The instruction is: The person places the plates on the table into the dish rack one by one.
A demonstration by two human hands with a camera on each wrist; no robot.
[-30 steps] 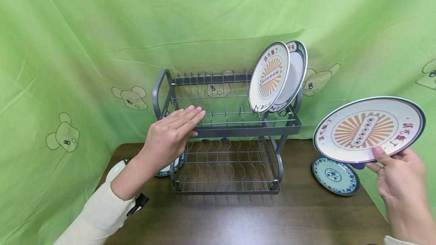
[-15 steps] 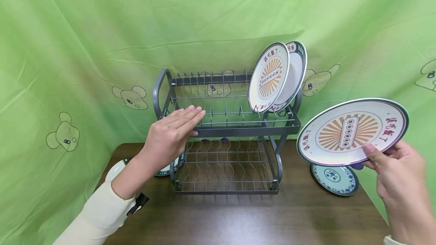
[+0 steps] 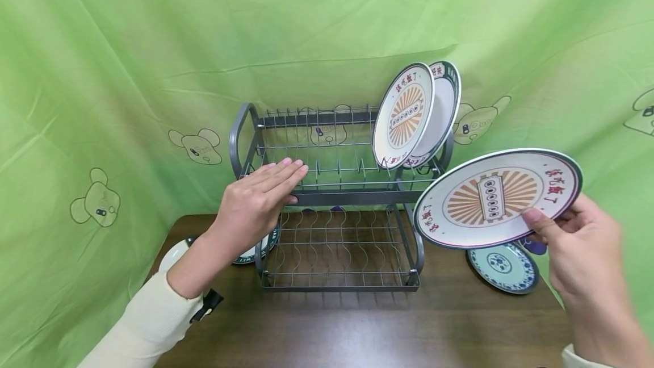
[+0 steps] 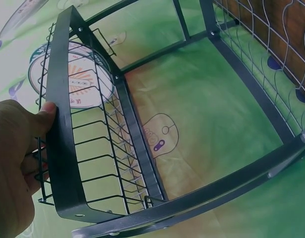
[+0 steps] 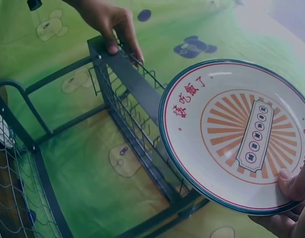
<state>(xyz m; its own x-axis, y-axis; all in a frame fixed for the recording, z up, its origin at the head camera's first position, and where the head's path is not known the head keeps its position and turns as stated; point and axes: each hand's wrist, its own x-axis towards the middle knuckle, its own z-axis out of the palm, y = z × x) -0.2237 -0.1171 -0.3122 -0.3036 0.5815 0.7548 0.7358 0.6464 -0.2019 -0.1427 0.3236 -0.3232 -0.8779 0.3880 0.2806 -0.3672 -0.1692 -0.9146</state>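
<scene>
My right hand (image 3: 587,243) pinches a white plate (image 3: 439,212) by its right rim, thumb on the face and fingers beneath. The plate is tilted, with an orange sunburst and red characters, and overlaps the right front corner of a grey two-tier dish rack (image 3: 332,198). At the rack's upper left front, my left hand (image 3: 255,197) grips the top rail. In the left wrist view its thumb (image 4: 47,115) presses the rail, fingers on the other side. A matching sunburst plate (image 3: 403,118) stands in the top tier's right end, partly covering a green-rimmed plate (image 3: 447,95).
A light-blue plate with a dark-blue floral rim (image 3: 503,268) lies at right on the brown table (image 3: 332,328). White dishware (image 3: 175,254) and another green-rimmed plate (image 3: 269,243) sit at left, partly hidden by my left arm and hand. Green patterned cloth (image 3: 306,27) hangs behind.
My right hand has carried the held sunburst plate leftward toward the rack, until it overlaps the right corner in the head view. My left hand keeps its place on the rail.
</scene>
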